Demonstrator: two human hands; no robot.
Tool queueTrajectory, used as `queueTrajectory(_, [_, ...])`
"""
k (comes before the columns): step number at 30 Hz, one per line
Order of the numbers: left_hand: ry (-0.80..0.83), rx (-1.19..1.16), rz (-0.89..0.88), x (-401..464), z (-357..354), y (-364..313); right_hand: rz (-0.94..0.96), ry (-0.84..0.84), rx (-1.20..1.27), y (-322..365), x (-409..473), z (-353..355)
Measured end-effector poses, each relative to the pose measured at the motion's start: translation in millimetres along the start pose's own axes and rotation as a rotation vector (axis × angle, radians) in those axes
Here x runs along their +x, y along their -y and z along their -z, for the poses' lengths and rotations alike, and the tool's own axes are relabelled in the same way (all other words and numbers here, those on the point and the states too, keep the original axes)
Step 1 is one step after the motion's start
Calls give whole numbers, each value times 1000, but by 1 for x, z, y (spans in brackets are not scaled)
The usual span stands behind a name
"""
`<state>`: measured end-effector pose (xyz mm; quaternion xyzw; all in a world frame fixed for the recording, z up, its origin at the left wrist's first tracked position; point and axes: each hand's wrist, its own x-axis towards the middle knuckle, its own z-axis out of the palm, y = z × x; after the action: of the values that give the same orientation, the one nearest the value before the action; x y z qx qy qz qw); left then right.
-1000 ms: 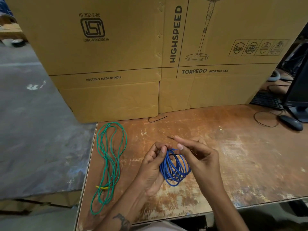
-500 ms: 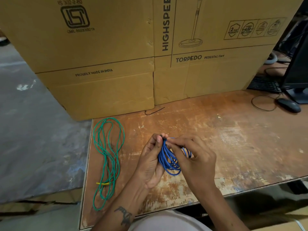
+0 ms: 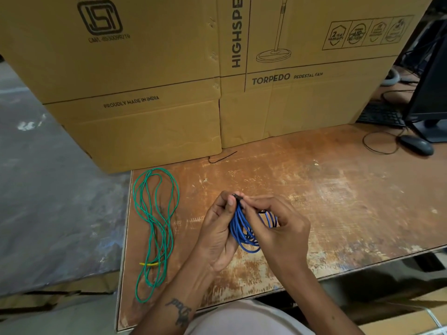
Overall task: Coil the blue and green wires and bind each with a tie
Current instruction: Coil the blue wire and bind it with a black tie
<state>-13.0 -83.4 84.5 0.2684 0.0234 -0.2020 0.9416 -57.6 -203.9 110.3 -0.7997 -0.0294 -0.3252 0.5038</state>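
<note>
I see both hands at frame centre, just above the tabletop. Left hand w/ fingers curled round the blue coil; right hand pinches a dark tie at the coil's top. Green wire lies loose at left, a yellow tie near its lower end. Boxes fill the top.

Cardboard box reads "TORPEDO PEDESTAL FAN".
</note>
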Motion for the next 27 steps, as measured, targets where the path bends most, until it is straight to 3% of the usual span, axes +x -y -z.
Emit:
queueTrajectory(18, [-3, 80, -13, -5, 0, 3, -22, -39, 6, 1, -10, 0])
queueTrajectory(27, [-22, -13, 44, -10, -4, 6, -9, -102, 43, 2, -15, -3])
